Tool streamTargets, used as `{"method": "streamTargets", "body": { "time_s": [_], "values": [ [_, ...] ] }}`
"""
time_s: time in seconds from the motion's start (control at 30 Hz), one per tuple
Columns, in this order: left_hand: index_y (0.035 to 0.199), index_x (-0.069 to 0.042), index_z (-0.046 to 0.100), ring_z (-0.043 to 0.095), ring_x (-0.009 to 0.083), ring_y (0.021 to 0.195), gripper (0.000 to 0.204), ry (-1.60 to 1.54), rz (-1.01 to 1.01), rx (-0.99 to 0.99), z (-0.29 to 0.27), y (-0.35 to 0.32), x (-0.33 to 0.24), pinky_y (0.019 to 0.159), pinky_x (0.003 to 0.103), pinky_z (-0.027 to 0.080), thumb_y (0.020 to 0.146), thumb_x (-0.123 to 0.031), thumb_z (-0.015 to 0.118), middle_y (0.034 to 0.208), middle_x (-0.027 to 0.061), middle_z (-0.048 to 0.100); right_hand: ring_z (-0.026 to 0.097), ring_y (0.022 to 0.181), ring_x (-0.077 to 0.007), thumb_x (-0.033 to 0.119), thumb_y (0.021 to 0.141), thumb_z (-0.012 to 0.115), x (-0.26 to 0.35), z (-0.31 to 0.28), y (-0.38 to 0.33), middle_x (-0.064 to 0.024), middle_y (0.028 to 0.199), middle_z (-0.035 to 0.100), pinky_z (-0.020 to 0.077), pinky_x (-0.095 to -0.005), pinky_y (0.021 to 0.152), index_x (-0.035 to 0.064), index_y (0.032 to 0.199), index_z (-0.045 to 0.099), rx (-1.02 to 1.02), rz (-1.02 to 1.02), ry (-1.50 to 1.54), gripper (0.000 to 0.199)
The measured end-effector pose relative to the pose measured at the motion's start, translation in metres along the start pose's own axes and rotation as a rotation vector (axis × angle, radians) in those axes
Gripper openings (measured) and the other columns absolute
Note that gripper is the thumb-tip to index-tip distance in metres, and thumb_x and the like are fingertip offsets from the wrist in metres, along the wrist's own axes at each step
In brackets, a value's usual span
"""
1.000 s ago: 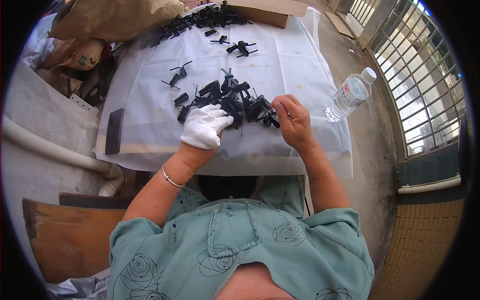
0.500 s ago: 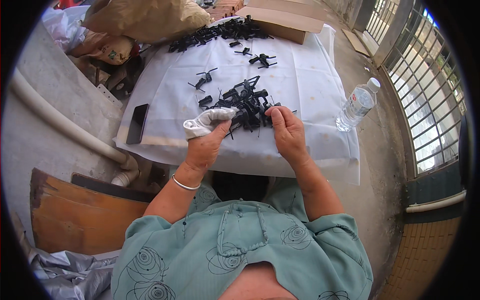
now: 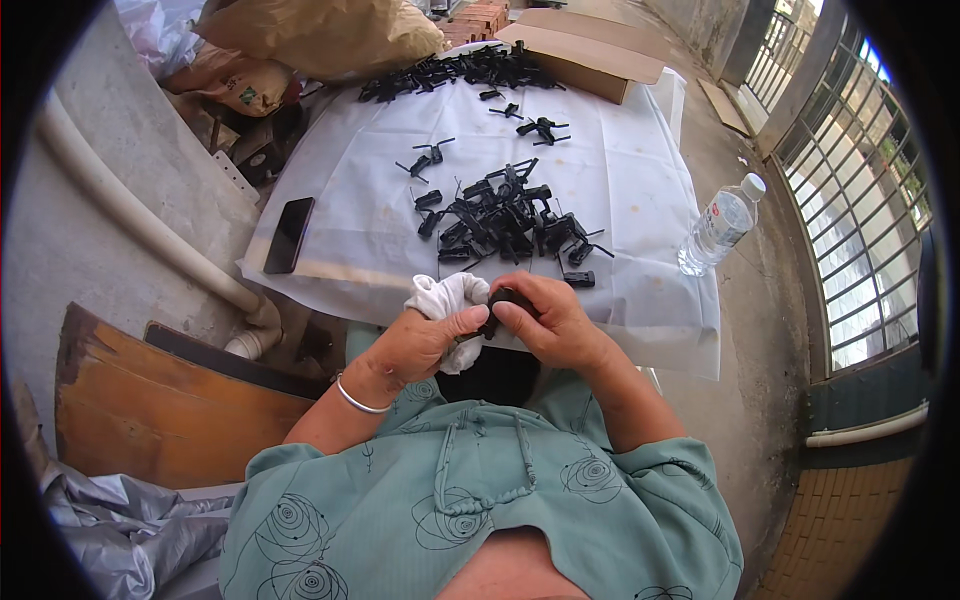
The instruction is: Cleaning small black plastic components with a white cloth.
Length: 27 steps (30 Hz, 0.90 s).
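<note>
At the near edge of the table, my two hands meet around a small black plastic part (image 3: 512, 297). My left hand (image 3: 418, 342) is closed on a bunched white cloth (image 3: 438, 294), its thumb pressed to the black part. The right hand (image 3: 560, 325) grips the same part from the other side, fingers curled over its top. Much of the part's shape is hidden by my fingers. Just beyond lies a tangled pile of black plastic parts (image 3: 510, 222) with thin pins or stalks, with a single black piece (image 3: 579, 279) at its near right.
A white cloth-covered table (image 3: 340, 190) carries a phone (image 3: 289, 235) at left and a water bottle (image 3: 718, 230) at right. At the back are a larger heap of black parts (image 3: 465, 68), a cardboard box (image 3: 585, 60) and a brown paper sack (image 3: 320, 35). Barred windows (image 3: 870, 200) stand at right.
Both hands have drawn back from the pile toward my body and come together. A black part is now held between them, with the white cloth still in my left hand.
</note>
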<state>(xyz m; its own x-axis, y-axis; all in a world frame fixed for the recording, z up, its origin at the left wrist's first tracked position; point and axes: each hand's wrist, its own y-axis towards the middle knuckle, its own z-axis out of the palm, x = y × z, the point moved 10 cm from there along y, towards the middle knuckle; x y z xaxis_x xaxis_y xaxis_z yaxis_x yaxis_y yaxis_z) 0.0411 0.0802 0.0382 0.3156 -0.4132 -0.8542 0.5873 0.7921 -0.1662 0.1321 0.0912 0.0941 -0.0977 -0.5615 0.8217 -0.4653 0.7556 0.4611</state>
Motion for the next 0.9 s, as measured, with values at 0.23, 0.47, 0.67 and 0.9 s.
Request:
{"method": "streamTargets", "body": {
  "time_s": [0.23, 0.47, 0.67, 0.9],
  "values": [
    [0.114, -0.006, 0.046, 0.046, 0.0049, 0.051, 0.024, 0.44, 0.539, -0.261, 0.003, 0.001, -0.034, 0.043, 0.017, 0.038, 0.09, -0.008, 0.049, 0.084, 0.0048, 0.059, 0.046, 0.049, -0.0167, 0.008, 0.071, 0.07, 0.055, 0.013, -0.011, -0.0043, 0.063, 0.05, 0.0372, -0.0266, 0.046, 0.0026, 0.094, 0.055, -0.054, -0.318, -0.37, 0.028],
    [0.115, -0.001, 0.045, 0.054, 0.0077, 0.06, 0.026, 0.375, 0.403, -0.205, 0.009, 0.0, -0.018, 0.049, 0.02, 0.046, 0.09, -0.007, 0.048, 0.086, 0.0048, 0.057, 0.044, 0.048, -0.0169, 0.009, 0.073, 0.07, 0.048, -0.006, -0.007, -0.0056, 0.061, 0.048, 0.0361, -0.0286, 0.044, 0.0033, 0.079, 0.054, -0.134, -0.226, -0.191, 0.018],
    [0.115, 0.003, 0.044, 0.058, 0.0099, 0.062, 0.027, 0.273, 0.32, -0.205, 0.018, -0.006, -0.016, 0.052, 0.021, 0.049, 0.089, -0.005, 0.048, 0.094, 0.0073, 0.055, 0.04, 0.05, -0.0117, 0.012, 0.078, 0.067, 0.015, -0.012, -0.015, -0.0032, 0.062, 0.047, 0.0349, -0.0258, 0.046, 0.0032, 0.077, 0.052, -0.267, -0.049, -0.219, 0.018],
    [0.116, 0.004, 0.044, 0.058, 0.0083, 0.058, 0.03, 0.413, 0.286, -0.319, 0.006, -0.011, -0.014, 0.048, 0.021, 0.049, 0.087, 0.0, 0.049, 0.092, 0.0087, 0.056, 0.039, 0.056, -0.0122, 0.018, 0.09, 0.053, -0.012, 0.001, -0.021, -0.0039, 0.06, 0.045, 0.0371, -0.0264, 0.051, 0.0014, 0.076, 0.051, -0.125, 0.183, 0.033, 0.022]
  ]
}}
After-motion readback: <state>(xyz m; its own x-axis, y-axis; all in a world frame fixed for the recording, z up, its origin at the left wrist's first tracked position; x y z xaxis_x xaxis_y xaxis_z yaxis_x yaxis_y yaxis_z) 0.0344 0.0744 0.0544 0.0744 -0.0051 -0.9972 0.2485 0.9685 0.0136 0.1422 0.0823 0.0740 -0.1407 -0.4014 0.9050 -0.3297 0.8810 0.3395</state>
